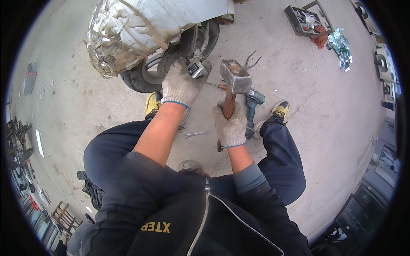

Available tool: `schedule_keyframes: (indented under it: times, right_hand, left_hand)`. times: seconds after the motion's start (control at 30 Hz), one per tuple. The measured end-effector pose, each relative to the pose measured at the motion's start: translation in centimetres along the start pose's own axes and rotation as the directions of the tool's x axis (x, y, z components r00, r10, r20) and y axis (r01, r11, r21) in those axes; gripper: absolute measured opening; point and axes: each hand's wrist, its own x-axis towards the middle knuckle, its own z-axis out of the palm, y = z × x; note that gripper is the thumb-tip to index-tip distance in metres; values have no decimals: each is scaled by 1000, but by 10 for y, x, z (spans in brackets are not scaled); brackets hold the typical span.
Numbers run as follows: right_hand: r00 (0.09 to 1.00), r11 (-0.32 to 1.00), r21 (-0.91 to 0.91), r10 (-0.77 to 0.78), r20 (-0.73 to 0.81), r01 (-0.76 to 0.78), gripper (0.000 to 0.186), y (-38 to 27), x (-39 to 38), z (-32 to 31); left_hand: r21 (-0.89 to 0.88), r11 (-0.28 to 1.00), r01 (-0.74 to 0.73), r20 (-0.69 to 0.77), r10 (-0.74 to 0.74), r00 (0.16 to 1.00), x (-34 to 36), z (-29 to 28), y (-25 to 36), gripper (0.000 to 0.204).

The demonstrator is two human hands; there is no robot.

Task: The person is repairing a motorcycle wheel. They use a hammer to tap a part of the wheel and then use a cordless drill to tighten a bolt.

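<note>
My left hand (181,85), in a white knit glove, grips a grey metal part (197,69) beside the small black wheels (143,79) under a white, plastic-wrapped body (128,30). My right hand (228,126), gloved too, is closed round the wooden handle of a sledgehammer (237,76), its heavy steel head raised to the right of that part. A teal-and-black cordless power tool (255,99) stands just behind my right hand. An orange-handled tool (221,86), bent metal pieces (252,59) and a wrench (195,133) lie on the floor around my hands.
An open tool box (299,25) with an orange cloth (320,39) and crumpled foil (339,47) is at back right. A flat box (30,79) lies far left. A wooden chair (64,217) and metal clutter stand at lower left. My legs are spread either side of the work.
</note>
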Motion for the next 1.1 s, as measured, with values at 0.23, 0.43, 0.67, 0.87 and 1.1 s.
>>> schedule_keyframes:
  times: [0.23,0.43,0.67,0.87,1.1]
  right_hand:
    - [999,997,63,-40,-22,41,30,23,23,35]
    - [996,996,55,62,63,-66,32,24,49,59]
    - [887,887,135,-408,-218,441,10,27,38,24]
    - [992,999,33,-35,120,31,35,25,62,51]
    - [923,842,381,-324,-207,381,9,21,52,14]
  left_hand:
    - [107,993,44,85,-53,995,5,-18,10,63]
    - [104,994,-22,79,14,997,5,-17,12,66]
    - [109,991,74,117,-87,989,6,-13,10,77]
    - [113,988,103,120,-116,986,5,-17,18,78]
    - [139,987,79,131,-97,987,3,-18,9,83]
